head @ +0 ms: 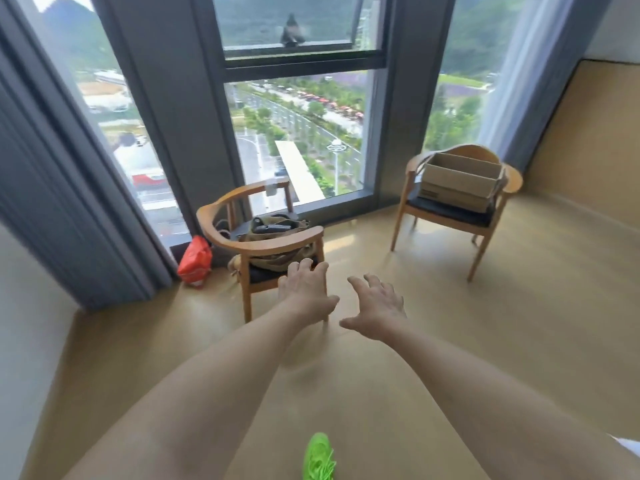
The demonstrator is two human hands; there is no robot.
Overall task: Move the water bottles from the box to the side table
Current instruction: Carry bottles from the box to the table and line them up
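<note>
A brown cardboard box [460,185] with its top open sits on the seat of the wooden chair [450,209] at the right, by the window. What it holds is hidden from here; no water bottle and no side table show. My left hand [306,292] and my right hand [379,308] are stretched out in front of me over the floor, both with fingers spread and holding nothing. The box is well beyond my right hand, up and to the right.
A second wooden chair [263,244] with a khaki bag [277,230] on its seat stands just past my left hand. An orange bag [195,259] lies on the floor by the grey curtain [69,202]. A green shoe [318,457] shows below. Tall windows ahead.
</note>
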